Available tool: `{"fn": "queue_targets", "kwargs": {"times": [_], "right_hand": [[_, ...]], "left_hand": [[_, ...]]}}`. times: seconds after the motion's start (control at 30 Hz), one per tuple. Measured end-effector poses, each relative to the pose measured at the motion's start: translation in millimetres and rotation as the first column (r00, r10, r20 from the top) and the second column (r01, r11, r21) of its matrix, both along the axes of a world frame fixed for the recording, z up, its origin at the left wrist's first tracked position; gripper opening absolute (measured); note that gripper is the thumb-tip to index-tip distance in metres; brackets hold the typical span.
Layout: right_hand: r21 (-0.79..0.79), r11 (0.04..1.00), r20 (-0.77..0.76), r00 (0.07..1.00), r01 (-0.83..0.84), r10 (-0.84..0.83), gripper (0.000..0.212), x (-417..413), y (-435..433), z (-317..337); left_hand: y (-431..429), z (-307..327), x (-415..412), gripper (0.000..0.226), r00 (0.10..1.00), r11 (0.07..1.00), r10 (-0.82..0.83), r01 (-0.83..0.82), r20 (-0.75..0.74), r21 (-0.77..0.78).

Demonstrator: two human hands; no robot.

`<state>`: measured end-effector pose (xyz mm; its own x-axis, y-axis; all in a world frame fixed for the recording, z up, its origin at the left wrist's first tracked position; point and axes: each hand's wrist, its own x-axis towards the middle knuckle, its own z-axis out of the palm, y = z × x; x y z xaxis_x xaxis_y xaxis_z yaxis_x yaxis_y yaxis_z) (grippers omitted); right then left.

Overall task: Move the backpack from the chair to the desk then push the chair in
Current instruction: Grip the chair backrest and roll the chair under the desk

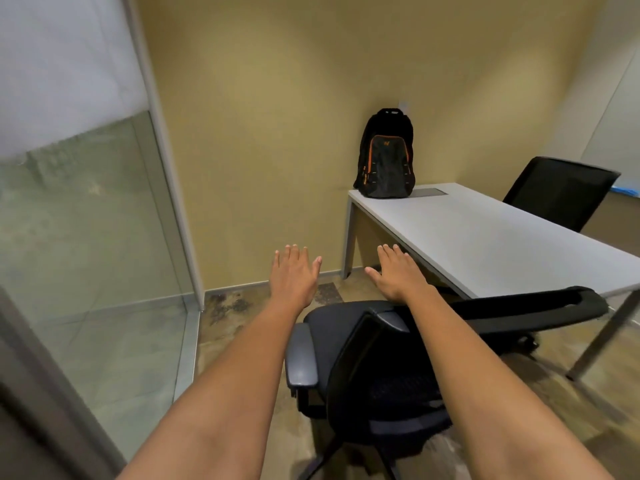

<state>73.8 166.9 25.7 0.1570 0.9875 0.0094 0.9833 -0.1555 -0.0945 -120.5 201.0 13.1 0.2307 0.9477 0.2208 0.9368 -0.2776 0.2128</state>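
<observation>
Left hand [293,275]: centre frame, palm down, fingers spread, holding nothing. Right hand [398,273]: beside it, likewise flat and empty. Black mesh-backed swivel chair with grey armrests [367,362]: lower centre, beneath both forearms, beside the desk. Pale grey rectangular desk [485,244]: right. Black backpack with orange trim [386,157]: upright on the desk's far corner against the yellow wall.

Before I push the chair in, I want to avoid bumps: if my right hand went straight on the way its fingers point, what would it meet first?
Probably the near edge of the white desk: the open right hand points toward it, above the chair seat. Depth is unclear, so it might pass just beside the desk.
</observation>
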Motion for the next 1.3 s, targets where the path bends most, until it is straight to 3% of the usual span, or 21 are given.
{"fn": "queue_targets", "kwargs": {"times": [0.53,0.87,1.0,1.3], "right_hand": [[0.018,0.998,-0.141,0.988,0.059,-0.056,0.066,110.8,-114.5,7.9],[0.003,1.0,-0.131,0.991,0.01,-0.01,0.056,218.6,-148.0,5.2],[0.011,1.0,-0.156,0.988,-0.02,0.022,0.054,248.9,-154.3,6.4],[0.036,0.997,-0.175,0.982,-0.072,0.077,0.053,271.6,-143.9,8.0]], "left_hand": [[-94.6,19.5,104.3,0.058,0.997,0.997,-0.073,0.073,0.027,-0.017],[-128.3,14.7,196.8,0.059,0.997,0.99,0.039,-0.03,0.063,-0.136],[-146.4,14.8,225.9,0.045,0.977,0.98,0.089,-0.051,0.192,-0.194],[-154.4,23.8,233.1,0.055,0.999,0.972,0.022,-0.013,0.037,-0.234]]}}
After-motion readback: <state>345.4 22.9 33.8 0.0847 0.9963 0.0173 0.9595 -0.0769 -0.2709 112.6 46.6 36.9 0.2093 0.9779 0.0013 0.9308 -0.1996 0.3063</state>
